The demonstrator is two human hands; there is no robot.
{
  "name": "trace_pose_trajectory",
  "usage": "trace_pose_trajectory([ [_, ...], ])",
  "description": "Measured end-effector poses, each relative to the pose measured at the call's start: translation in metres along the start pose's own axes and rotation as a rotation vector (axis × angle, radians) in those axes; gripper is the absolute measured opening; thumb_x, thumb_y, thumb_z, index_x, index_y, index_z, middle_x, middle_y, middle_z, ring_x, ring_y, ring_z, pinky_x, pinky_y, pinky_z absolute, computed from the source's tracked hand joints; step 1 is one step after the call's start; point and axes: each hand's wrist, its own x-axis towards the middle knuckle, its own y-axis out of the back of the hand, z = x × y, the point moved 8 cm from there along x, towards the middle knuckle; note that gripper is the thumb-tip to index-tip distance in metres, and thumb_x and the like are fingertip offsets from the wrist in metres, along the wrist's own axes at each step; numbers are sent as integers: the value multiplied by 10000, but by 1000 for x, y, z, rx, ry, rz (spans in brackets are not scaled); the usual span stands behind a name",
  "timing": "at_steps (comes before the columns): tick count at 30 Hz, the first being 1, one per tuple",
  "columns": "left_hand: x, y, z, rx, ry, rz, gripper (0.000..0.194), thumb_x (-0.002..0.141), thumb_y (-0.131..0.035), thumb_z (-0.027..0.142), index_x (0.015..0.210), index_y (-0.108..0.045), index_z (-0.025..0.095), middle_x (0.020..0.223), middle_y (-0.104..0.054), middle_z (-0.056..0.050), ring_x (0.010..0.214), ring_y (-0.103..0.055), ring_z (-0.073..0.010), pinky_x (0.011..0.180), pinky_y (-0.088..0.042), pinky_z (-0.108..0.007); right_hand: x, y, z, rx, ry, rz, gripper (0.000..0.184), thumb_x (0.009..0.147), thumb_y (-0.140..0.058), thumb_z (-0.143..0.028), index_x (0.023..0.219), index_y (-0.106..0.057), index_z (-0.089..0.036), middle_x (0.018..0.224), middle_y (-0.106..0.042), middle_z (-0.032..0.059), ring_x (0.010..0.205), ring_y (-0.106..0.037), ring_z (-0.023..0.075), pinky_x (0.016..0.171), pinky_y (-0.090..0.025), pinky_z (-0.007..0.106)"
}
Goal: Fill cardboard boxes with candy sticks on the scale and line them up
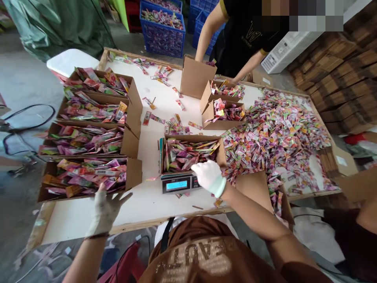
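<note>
Table: You worked at a white table point(159, 106) with a raw wooden rim, strewn with stray sachets.
Room: Bare grey concrete lay to your left, with black cables, a green tarpaulin point(59, 27) behind and blue crates point(161, 35) full of sachets at the far end; flat cardboard was stacked on your right.
Pile: A broad heap of pink, purple and yellow sachets point(279, 133) covered the right half of the table.
Scale: A small scale point(179, 183) stood in front of you, and its blue screen showed digits too blurred to read.
Box on scale: An open cardboard box point(191, 154) packed with sachets sat on the scale.
Right hand: Your gloved right hand point(209, 177) was curled at the near right corner of that box, touching it; what it gripped I cannot tell.
Left hand: Your gloved left hand point(104, 208) was spread wide and held nothing, just beside the nearest filled box point(88, 179) in a row of four.
Co-worker: A person in a black shirt reached into boxes point(224, 108) across the table.
Writing: Large pale letters ran across your brown shirt, partly hidden; print on the sachets was too small to read.
</note>
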Motion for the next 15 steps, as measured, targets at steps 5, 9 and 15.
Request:
trace_pose_trajectory([
  [5,22,-38,34,-91,-84,-16,658,881,-470,628,1409,-345,255,1139,-642,-59,1143,-633,-281,848,-635,-488,-1,-3,-24,41,59,-16,242,1062,-524,-315,1189,-690,-192,1014,-771,78,887,-725,238,734,-412,357],
  [9,41,-50,59,17,-79,-50,630,929,-347,623,1394,-384,199,966,-671,-8,1015,-643,-195,829,-616,-413,-27,30,-2,168,78,160,355,1031,-596,-424,1320,-656,-229,1136,-775,88,976,-728,256,842,-490,378],
  [15,95,-81,112,168,-195,-113,758,953,-108,684,1455,-345,167,1160,-690,-26,1044,-608,-132,893,-590,-394,-80,63,51,252,-156,452,372,1020,-601,-415,1342,-667,-241,1240,-756,92,1083,-734,291,953,-567,439],
])
